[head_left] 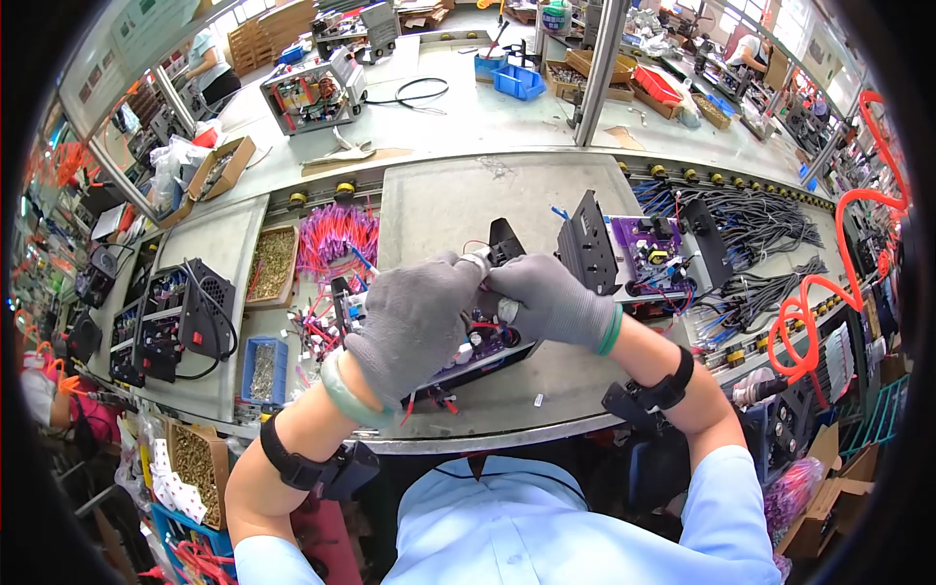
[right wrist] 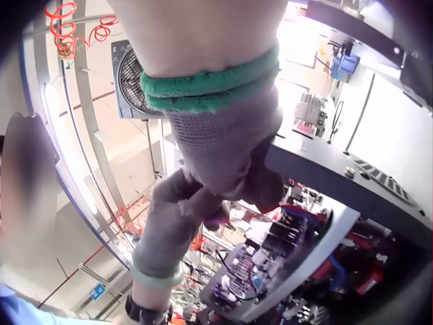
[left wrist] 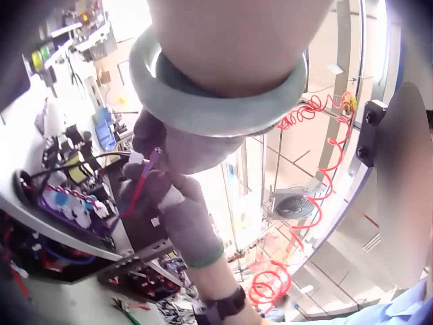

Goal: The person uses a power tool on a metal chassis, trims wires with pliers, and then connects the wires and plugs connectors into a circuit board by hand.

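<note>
Both hands wear grey gloves and meet over an open black device housing (head_left: 478, 375) with a purple circuit board inside. My left hand (head_left: 414, 307) pinches a small white connector (left wrist: 137, 158) at its fingertips. Close against it, my right hand (head_left: 556, 302) has its fingers curled around a red wire (left wrist: 139, 193) with a purple-sleeved end (left wrist: 153, 160). A whitish patch covers the right thumb tip. In the right wrist view the gloves hide the held pieces. A black panel (head_left: 504, 241) of the housing stands upright just beyond the fingers.
Another open housing with a purple board (head_left: 648, 249) stands to the right, beside bundles of dark cables (head_left: 775, 224). On the left are pink-purple wires (head_left: 336, 239), a box of small brass parts (head_left: 271, 263), a blue bin (head_left: 263, 370) and black units (head_left: 185, 317). Red coiled hose (head_left: 809, 302) hangs right.
</note>
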A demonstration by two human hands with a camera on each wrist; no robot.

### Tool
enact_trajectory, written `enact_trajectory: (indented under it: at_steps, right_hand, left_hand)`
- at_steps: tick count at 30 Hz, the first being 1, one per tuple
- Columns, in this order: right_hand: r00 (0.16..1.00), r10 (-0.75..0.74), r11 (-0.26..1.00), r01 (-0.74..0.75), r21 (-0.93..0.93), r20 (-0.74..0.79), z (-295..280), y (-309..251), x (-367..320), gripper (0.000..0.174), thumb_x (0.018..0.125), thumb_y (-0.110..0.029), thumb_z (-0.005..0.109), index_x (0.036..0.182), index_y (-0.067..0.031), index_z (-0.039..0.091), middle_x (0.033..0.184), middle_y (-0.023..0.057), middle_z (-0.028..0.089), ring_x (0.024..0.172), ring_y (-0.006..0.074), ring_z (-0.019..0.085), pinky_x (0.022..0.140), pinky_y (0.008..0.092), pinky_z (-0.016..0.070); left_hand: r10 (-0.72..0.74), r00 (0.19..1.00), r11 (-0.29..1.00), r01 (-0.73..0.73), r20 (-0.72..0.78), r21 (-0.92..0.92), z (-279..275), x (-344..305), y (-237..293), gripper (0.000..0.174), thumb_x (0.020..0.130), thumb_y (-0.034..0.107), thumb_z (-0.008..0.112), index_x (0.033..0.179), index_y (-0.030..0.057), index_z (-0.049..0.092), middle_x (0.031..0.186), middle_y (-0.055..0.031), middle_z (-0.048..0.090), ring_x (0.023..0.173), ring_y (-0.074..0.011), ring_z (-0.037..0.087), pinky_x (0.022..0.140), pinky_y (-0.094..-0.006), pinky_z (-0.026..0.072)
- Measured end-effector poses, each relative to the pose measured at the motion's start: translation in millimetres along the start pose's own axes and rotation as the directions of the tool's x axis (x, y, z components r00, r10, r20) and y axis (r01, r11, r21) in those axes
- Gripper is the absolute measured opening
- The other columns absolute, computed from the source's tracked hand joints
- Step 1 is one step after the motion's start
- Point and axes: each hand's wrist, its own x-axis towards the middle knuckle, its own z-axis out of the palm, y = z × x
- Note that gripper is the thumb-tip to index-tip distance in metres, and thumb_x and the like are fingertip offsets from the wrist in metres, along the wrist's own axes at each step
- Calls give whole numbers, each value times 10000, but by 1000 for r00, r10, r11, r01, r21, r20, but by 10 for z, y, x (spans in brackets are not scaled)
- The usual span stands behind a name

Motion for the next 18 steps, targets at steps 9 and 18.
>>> enact_trajectory:
  at_steps: [9,18]
  right_hand:
    - [966,-34,987,73,142,-256,64,-78,-14,209,882,-145,676,1051,-26,706,907,172,703,857,355,680,769,405,543]
    - [968,-78,997,73,-30,-239,142,-12,8,170,794,-167,720,940,-92,677,813,106,689,844,322,686,755,459,529]
  left_hand:
    - [-26,986,997,15,162,72,-49,-449,331,153,884,223,692,939,80,685,738,-104,648,644,-310,662,534,-417,506]
    - [77,995,936,-95,66,339,-91,-16,163,213,812,182,720,987,63,696,785,-63,657,662,-248,663,571,-369,513]
